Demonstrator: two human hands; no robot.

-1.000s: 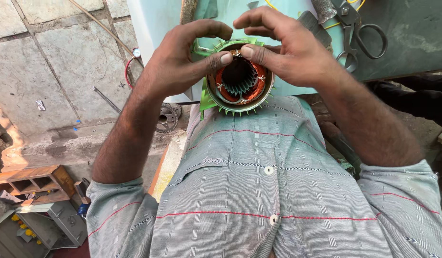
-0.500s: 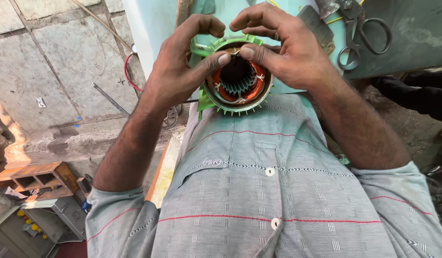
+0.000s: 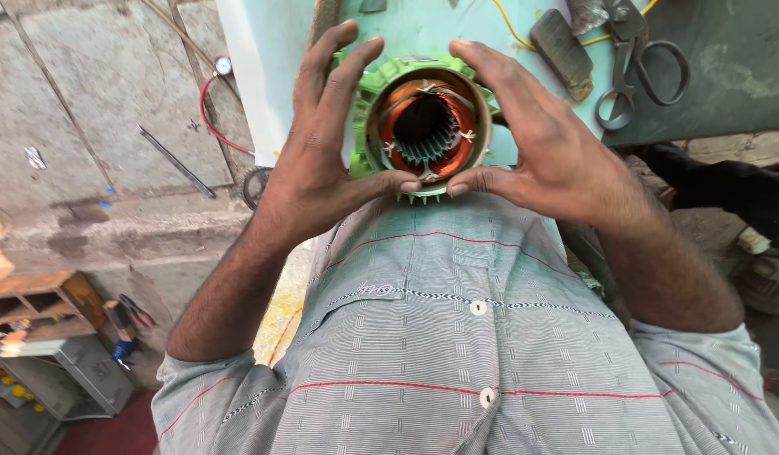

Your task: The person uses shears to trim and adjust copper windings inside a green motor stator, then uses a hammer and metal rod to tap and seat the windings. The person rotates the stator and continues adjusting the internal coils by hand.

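One stator cupped between my two hands, over the near edge of the bench.

My left hand (image 3: 322,160) wrapped the stator (image 3: 425,128) from the left, four fingers over its green rim and the thumb under it; my right hand (image 3: 548,147) did the same from the right, so both were grasping that single piece, thumbs nearly meeting beneath it. Inside its one green finned shell I saw one ring of copper winding around a dark toothed bore. It hung just above my shirt (image 3: 457,337), which showed two white buttons and two red stripes. Behind it, toward the bench's (image 3: 423,34) far right, lay one pair of scissors (image 3: 638,63) beside one dark brush (image 3: 562,52), with one yellow wire (image 3: 511,29) running past. Left of the bench, one red hose (image 3: 208,109) hung against the wall.
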